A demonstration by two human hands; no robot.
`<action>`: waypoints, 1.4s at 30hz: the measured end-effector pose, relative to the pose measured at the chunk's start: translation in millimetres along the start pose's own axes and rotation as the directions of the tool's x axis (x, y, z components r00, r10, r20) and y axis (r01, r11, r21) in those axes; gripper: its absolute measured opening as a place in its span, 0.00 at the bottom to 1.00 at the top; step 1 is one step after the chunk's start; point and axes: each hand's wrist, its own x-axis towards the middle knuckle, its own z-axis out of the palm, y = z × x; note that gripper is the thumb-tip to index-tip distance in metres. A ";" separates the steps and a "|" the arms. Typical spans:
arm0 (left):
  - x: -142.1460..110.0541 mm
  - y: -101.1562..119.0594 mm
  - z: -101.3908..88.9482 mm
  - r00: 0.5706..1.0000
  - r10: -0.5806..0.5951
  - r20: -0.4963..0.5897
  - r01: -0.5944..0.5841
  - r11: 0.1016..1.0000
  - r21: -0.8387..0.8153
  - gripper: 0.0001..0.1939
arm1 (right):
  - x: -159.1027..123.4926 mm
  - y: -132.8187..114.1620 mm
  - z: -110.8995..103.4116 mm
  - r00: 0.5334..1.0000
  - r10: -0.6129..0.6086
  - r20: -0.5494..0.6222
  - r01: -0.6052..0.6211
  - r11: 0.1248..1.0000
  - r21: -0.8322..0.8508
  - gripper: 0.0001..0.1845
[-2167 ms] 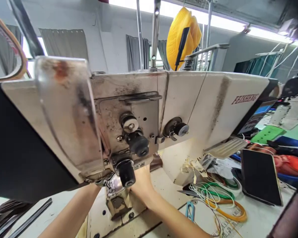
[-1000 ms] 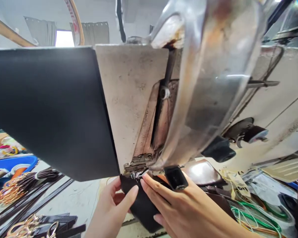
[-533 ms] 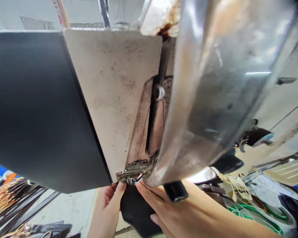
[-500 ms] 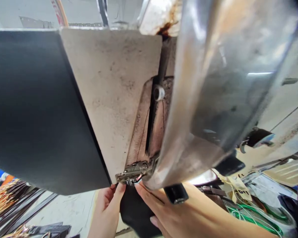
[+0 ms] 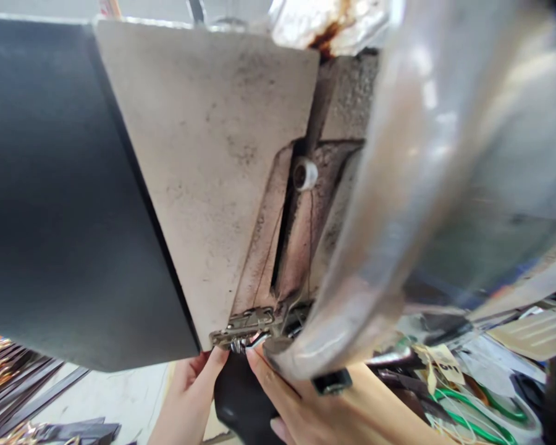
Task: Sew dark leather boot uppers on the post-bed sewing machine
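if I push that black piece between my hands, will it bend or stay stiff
The black piece probably flexes yet has some body: its lower part curves smoothly without crumpling. Its sheen suggests a smooth face that may slide fairly easily.

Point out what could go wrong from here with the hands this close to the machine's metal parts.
A fingertip of the left hand or right hand could get pinched, since both reach right up to the metal foot assembly.
The black piece might skew if the hands guide it unevenly.
The clear guard overlaps the right hand in this view, so a slip there may be missed.
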 end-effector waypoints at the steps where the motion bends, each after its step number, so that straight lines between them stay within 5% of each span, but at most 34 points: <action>1: 1.0 0.0 -1.0 1.000 -0.005 -0.005 0.005 1.000 0.011 0.26 | 2.7 1.9 0.1 1.000 -0.021 0.014 0.020 1.000 0.019 0.12; 6: 0.8 1.7 -3.4 0.999 -0.022 0.031 0.020 0.997 0.068 0.28 | 9.2 -1.0 -0.4 0.999 0.032 0.045 -0.034 0.998 0.061 0.12; 14: 0.2 5.1 2.9 0.997 0.011 0.080 -0.023 0.988 0.152 0.29 | 9.4 8.8 -37.7 0.990 -0.090 0.108 0.086 0.995 0.046 0.12; 21: -14.3 6.0 2.6 0.967 0.168 0.190 -0.209 0.953 0.220 0.25 | 12.5 17.6 -53.9 0.996 0.084 0.001 -0.082 0.979 0.187 0.16; 25: -15.2 5.9 1.4 0.951 0.216 0.223 -0.274 0.921 0.277 0.25 | 5.2 15.5 -50.7 0.995 0.066 0.072 -0.074 0.989 0.124 0.18; 28: -13.0 8.3 0.6 0.949 0.172 0.264 -0.256 0.910 0.326 0.27 | -2.4 19.3 -47.7 0.989 0.091 0.113 -0.101 0.991 0.089 0.17; 32: -18.9 11.1 1.0 0.978 0.112 0.174 -0.164 0.931 0.325 0.24 | -16.7 31.7 -47.5 0.981 0.144 0.134 -0.166 0.971 0.172 0.17; 35: -22.0 20.1 -1.1 0.979 -0.023 0.205 -0.050 0.939 0.341 0.22 | -26.4 43.6 -49.8 0.978 0.153 0.145 -0.182 0.959 0.216 0.17; 39: -14.6 44.3 -5.2 0.896 -0.266 0.355 0.097 0.899 0.428 0.21 | -24.8 50.3 -47.0 0.966 0.139 0.219 -0.210 0.915 0.344 0.21; 42: -8.1 59.3 -2.9 0.820 -0.350 0.453 0.090 0.860 0.502 0.21 | -11.4 38.8 -34.6 0.990 0.075 0.115 -0.115 0.912 0.394 0.21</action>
